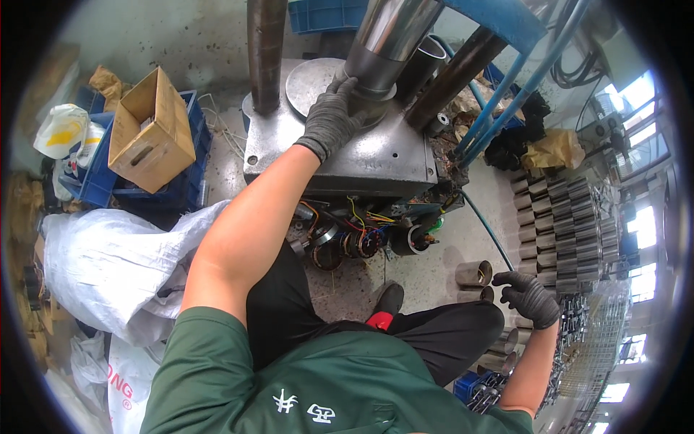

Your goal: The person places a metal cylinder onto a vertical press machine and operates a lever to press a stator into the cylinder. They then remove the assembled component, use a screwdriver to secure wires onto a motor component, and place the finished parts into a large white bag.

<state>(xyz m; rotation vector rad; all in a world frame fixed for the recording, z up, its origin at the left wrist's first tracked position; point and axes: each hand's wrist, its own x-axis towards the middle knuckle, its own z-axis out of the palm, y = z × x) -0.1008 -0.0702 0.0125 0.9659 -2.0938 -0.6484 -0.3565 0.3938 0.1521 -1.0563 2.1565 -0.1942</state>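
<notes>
My left hand point(331, 119), in a dark grey knit glove, reaches over the steel bed point(340, 163) of a press. Its stretched fingers lie against the side of a dark grey metal cylinder point(374, 71), which stands upright below the shiny ram point(400, 25). Beside the cylinder a round steel plate point(303, 83) lies on the bed. At the right, my gloved right hand point(531, 298) hangs above the floor with its fingers apart and loosely bent, nothing visible in them. Closest to it are short metal tubes point(473, 273) on the floor.
Wound motor stators point(367, 242) with coloured wires sit below the bed's front edge. Stacked metal tubes point(564, 224) fill the right side. Blue hoses point(506, 94) slope down beside the press. A cardboard box point(155, 137), blue crates point(195, 137) and a white sack point(116, 267) stand left.
</notes>
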